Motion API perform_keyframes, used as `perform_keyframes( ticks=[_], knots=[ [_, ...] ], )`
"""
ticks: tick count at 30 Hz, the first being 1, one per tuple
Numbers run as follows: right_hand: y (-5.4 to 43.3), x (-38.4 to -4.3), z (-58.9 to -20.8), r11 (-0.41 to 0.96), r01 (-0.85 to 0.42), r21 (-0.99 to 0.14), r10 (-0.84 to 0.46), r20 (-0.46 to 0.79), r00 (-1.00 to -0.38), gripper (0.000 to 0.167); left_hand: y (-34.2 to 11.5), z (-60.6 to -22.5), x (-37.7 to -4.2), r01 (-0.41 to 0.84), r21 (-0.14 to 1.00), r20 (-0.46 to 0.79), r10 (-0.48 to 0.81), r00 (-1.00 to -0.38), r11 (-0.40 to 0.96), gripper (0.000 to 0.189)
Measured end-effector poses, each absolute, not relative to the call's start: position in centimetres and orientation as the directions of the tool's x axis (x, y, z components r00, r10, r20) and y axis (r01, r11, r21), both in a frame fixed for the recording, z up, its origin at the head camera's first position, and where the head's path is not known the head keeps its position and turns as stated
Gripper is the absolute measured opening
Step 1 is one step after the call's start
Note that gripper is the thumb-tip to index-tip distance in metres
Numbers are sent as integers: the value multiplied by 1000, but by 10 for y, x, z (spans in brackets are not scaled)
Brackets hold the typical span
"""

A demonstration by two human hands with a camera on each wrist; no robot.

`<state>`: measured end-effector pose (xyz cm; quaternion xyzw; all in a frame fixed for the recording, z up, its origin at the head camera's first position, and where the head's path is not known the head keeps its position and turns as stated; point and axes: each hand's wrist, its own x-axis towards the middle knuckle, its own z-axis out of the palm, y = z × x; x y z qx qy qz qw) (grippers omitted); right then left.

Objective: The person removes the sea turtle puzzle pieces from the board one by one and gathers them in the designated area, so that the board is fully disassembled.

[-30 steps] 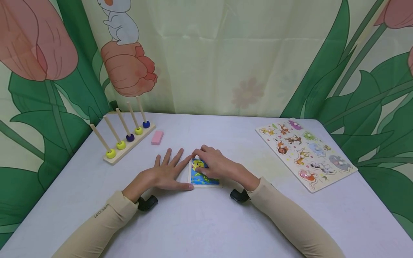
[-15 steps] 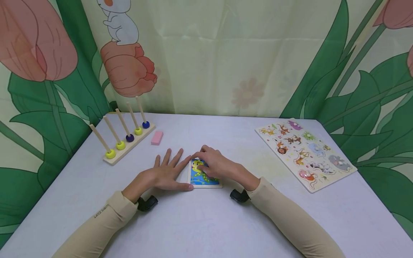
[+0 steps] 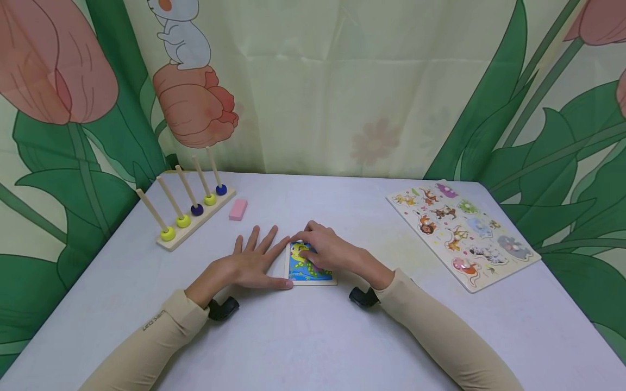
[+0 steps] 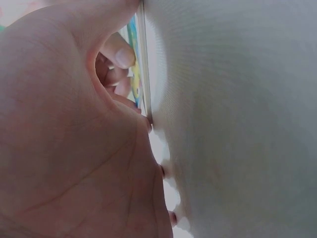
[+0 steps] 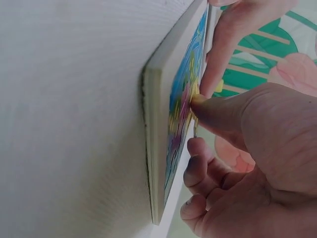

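A small square picture puzzle (image 3: 299, 273) with a pale wooden frame and a blue and yellow picture lies flat on the table. My left hand (image 3: 251, 266) lies flat with spread fingers at its left side; thumb and index finger touch the frame's edge. Over the puzzle's upper right part is my right hand (image 3: 329, 247), fingers curled. In the right wrist view, the right thumb (image 5: 210, 110) and curled fingers hold a thin yellowish puzzle piece (image 5: 195, 126) at the picture's surface. The right hand hides part of the picture.
A pink block (image 3: 238, 209) lies beyond the left hand. Farther left stands a wooden peg stand (image 3: 172, 240) with yellow and dark blue beads on its pegs. At the right lies an animal puzzle board (image 3: 440, 239). A printed curtain (image 3: 313, 108) hangs behind the table.
Both hands keep their places at the puzzle. The right thumb has shifted very slightly over the picture; otherwise the scene looks the same.
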<state>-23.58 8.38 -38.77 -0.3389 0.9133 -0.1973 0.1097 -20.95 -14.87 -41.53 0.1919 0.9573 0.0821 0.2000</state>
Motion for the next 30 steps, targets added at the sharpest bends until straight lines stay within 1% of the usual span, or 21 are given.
perform_keyframes(
  ticks=[18,24,30],
  knots=[
    [103,-235,-386,673,-560,-483,-659,-48,-750,39,-149,-414,-210,326,268,-341,406,-848,907,112],
    [115,-237,-389,683,-546,-485,-645,-51,-762,39,-148,-413,-211,313,268,-342,394,-853,911,113],
    [130,-235,-387,707,-505,-495,-613,-74,-787,39,-148,-411,-211,303,269,-350,386,-853,914,115]
  ],
)
